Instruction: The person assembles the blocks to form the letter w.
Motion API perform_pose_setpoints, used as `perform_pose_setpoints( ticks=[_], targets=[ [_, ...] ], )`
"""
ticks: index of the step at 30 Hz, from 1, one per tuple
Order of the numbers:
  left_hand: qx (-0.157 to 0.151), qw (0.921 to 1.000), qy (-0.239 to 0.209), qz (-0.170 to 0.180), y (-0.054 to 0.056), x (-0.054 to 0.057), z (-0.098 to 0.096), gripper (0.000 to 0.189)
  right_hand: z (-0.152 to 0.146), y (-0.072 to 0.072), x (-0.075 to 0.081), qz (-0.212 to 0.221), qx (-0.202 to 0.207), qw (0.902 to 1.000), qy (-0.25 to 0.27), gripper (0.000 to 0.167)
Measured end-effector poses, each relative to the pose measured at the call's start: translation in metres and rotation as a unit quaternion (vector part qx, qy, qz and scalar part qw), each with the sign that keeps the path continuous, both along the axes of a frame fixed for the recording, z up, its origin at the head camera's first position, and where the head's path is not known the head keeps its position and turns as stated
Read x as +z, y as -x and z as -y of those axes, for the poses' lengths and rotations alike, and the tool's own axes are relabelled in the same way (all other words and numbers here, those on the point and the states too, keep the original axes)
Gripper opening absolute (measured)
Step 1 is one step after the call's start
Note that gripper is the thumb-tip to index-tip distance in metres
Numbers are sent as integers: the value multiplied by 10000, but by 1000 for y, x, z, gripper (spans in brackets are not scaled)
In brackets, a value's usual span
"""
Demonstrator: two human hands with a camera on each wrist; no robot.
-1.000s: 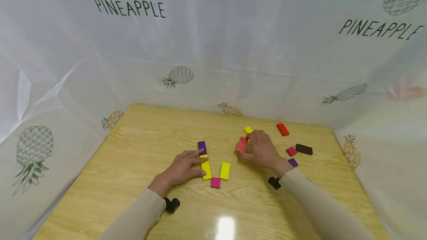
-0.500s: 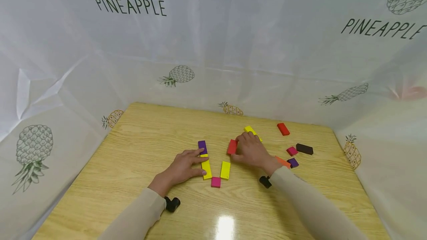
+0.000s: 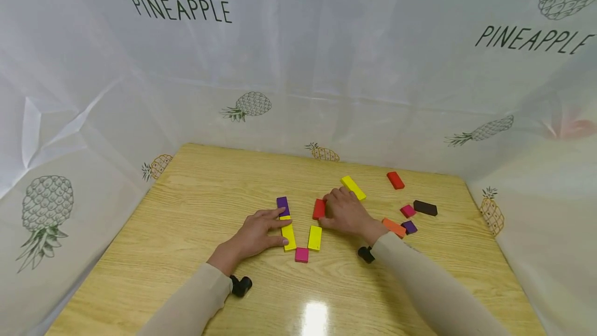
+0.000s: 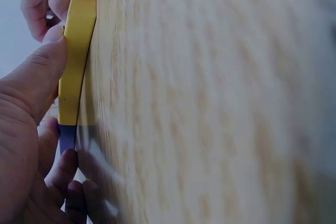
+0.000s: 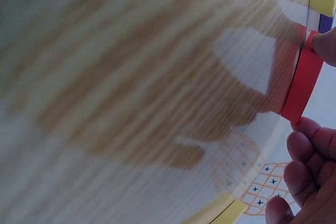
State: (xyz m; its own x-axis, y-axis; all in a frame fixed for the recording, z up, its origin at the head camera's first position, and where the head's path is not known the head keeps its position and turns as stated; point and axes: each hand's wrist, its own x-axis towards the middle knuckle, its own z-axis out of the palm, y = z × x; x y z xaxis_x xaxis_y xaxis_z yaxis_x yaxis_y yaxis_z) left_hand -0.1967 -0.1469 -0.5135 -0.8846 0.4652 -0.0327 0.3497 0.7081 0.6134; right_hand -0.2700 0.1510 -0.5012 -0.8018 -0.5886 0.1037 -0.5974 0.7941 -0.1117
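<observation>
White pineapple-print sheeting (image 3: 298, 61) hangs beyond the wooden table (image 3: 219, 175), where I take my bearings from the near pink block (image 3: 301, 255). Ahead of it and a little to its right, past the right-hand yellow block (image 3: 314, 238), is the red block (image 3: 319, 210), pinched in my right hand (image 3: 347, 212), thumb at the nearer end and a finger at the farther, so they stand apart by just the block's length. Whether its underside sits fully on the wood I cannot tell.

What matters is how it lies: off the left side of my right fingers, long axis running away from me, roughly in line with the right-hand yellow block, a narrow gap between their ends. Of my hands, the right is the nearer to it. Ahead and left of the near pink block, my left hand (image 3: 249, 235) spreads its fingers loosely, thumb resting on the left-hand yellow block (image 3: 288, 233), a fingertip on the purple block (image 3: 283, 203), gripping neither. Farther off, right and ahead of the near pink block, lie the far yellow block (image 3: 354, 188), the orange block (image 3: 394, 227) and the black block (image 3: 425, 208)
</observation>
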Motion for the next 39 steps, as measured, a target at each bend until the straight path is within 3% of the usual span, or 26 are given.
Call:
perform_pose_setpoints(
  ticks=[13, 21, 39],
  targets=[
    [13, 10000, 64, -33, 3, -5, 0, 57, -6, 0, 1, 246, 118, 9996, -60, 50],
    [18, 10000, 73, -22, 3, -5, 1, 58, -5, -5, 1, 363, 78, 9993, 3, 52],
    [73, 10000, 60, -30, 2, -4, -1, 57, -4, -14, 3, 338, 213, 9991, 112, 49]
  ],
)
